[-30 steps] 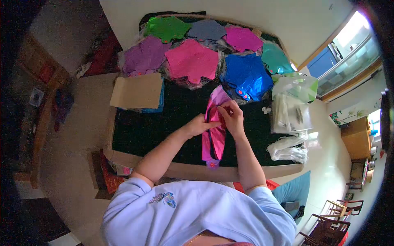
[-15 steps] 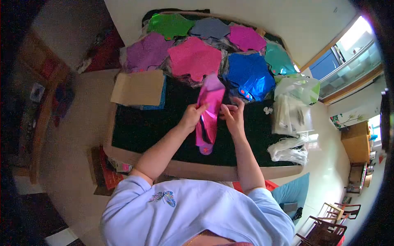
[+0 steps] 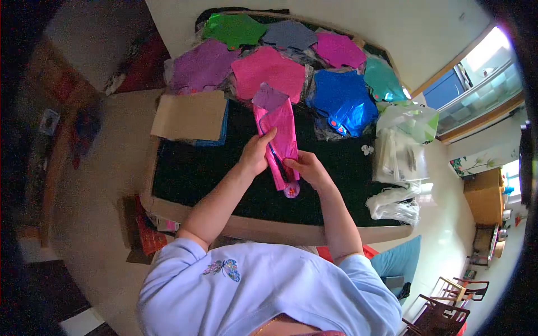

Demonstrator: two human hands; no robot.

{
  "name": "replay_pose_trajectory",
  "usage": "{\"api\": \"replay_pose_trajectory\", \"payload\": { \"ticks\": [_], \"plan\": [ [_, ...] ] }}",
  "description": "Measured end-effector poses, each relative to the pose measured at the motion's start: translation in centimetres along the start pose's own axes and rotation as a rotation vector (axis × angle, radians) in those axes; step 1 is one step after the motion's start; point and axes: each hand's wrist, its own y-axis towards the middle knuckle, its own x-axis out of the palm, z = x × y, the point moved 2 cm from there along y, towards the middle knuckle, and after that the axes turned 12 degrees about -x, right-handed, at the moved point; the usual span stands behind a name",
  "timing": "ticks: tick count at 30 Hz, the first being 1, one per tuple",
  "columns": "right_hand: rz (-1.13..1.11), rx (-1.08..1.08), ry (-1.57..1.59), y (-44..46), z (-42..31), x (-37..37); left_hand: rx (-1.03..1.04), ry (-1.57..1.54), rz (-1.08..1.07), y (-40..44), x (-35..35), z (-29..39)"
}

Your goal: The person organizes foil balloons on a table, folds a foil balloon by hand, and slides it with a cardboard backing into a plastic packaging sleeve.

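Note:
Between my two hands is a folded shiny pink foil piece point(image 3: 280, 134), long and narrow, held tilted above the dark table top. Its upper end shows a dull purple side, and a round tab with a red mark sticks out at the lower end. My left hand point(image 3: 256, 154) grips its left edge, thumb on top. My right hand point(image 3: 309, 168) pinches the lower right edge. Beyond it lie a flat pink foil stack point(image 3: 269, 73) and a blue foil stack point(image 3: 343, 98) with a red-marked tab. The fingers beneath the foil are hidden.
More flat foil stacks, including a green one point(image 3: 232, 31) and a purple one point(image 3: 202, 66), line the back. A cardboard sheet point(image 3: 190, 115) rests at left. Clear plastic bags point(image 3: 398, 157) and a white string bundle point(image 3: 392, 203) sit at right.
The foil piece has swung its top end to the left, and its tab now points lower right. My right hand has moved down and left, from beside the foil onto its edge.

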Motion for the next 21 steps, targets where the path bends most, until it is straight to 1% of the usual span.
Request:
{"api": "replay_pose_trajectory", "payload": {
  "ticks": [1, 2, 3, 4, 5, 6, 7, 8, 9, 10, 12, 13, 15, 16, 18, 21],
  "plan": [
    [-0.004, 0.001, -0.001, 0.0, -0.1, 0.1, 0.004, 0.041, -0.006, 0.0, 0.0, -0.1],
    [0.096, -0.113, 0.063, 0.1, -0.5, 0.1, 0.005, 0.039, -0.005, -0.1, 0.0, -0.3],
    [0.199, -0.227, 0.124, 0.4, -1.1, 1.1, -0.061, 0.121, -0.034, -1.1, 0.1, 0.3],
    [0.201, -0.226, 0.121, 0.5, -1.4, 1.2, -0.126, 0.204, -0.064, -1.8, 0.8, 0.1],
    [0.291, -0.194, 0.247, 0.7, -1.7, 1.0, -0.17, 0.266, -0.095, -2.3, 1.5, -0.4],
    [0.381, -0.162, 0.374, 0.7, -1.7, 0.9, -0.171, 0.266, -0.097, -2.3, 1.4, -1.0],
    [0.365, -0.048, 0.391, 0.5, -0.7, 0.2, -0.169, 0.336, -0.122, -2.1, 1.2, -1.7],
    [0.366, -0.05, 0.392, 0.5, -0.3, 0.1, -0.168, 0.407, -0.147, -1.9, 1.0, -2.1],
    [0.362, -0.035, 0.386, 0.5, 0.1, 0.0, -0.256, 0.326, -0.096, -2.1, 1.7, -2.0],
    [0.359, -0.02, 0.381, 0.6, 0.3, 0.0, -0.256, 0.329, -0.097, -2.5, 2.5, -1.7],
    [0.361, -0.052, 0.408, 0.6, 0.1, 0.1, -0.224, 0.014, -0.059, -3.1, 3.4, -1.1],
    [0.361, -0.082, 0.433, 0.7, 0.0, 0.2, -0.224, 0.016, -0.06, -2.7, 2.9, -1.4],
    [0.39, -0.101, 0.436, 0.8, -0.3, 0.5, -0.137, 0.166, -0.073, -2.1, 2.0, -1.8],
    [0.418, -0.12, 0.439, 0.8, -0.4, 0.6, -0.138, 0.166, -0.073, -2.0, 1.9, -2.0],
    [0.421, -0.132, 0.421, 0.9, -0.4, 0.9, -0.085, 0.201, -0.036, -1.9, 1.9, -2.2],
    [0.409, -0.159, 0.359, 1.0, -0.1, 0.9, -0.06, 0.192, -0.018, -1.8, 1.7, -2.4]
  ]
}}
